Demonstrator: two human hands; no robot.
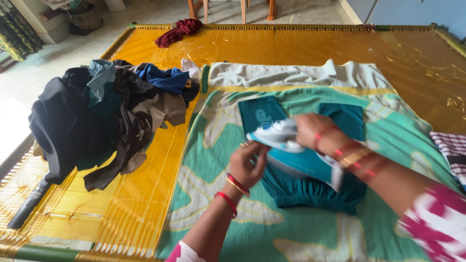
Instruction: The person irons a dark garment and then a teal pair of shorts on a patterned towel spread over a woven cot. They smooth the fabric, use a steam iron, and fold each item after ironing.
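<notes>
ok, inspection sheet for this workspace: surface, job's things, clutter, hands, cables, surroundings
Surface: yellow woven cot with a green patterned towel spread over it.
Job's things: teal garment flat on the towel; white and blue iron on it.
Clutter: pile of dark clothes at left; maroon cloth at the far edge; checked cloth at right.
Hands: right hand grips the iron; left hand touches its side.
Cables: nothing seen.
Surroundings: tiled floor, wooden chair legs beyond.

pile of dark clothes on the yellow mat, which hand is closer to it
Left. The left hand sits by the iron's tip on the teal garment, on the side facing the clothes pile. The right hand grips the iron's handle, farther from the pile.
</notes>
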